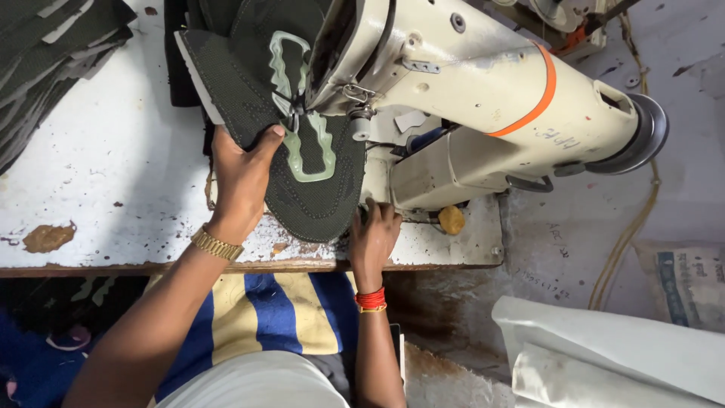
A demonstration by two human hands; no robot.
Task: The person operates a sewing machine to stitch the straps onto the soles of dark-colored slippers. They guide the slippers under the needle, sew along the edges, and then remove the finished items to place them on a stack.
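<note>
A dark green shoe-upper fabric piece (249, 91) with a pale green rubbery trim (306, 155) lies under the head of a cream industrial sewing machine (483, 91). My left hand (240, 181), wearing a gold bracelet, grips the fabric's left edge with the thumb on top. My right hand (372, 238), with a red thread band at the wrist, presses its fingers on the fabric's lower right edge beside the machine base. The needle area is partly hidden by the machine head.
The worn white table (106, 174) has chipped paint and a rust patch. A stack of dark fabric pieces (45, 53) sits at the far left. The machine's handwheel (648, 132) sticks out right. White sacks (604, 347) lie on the floor lower right.
</note>
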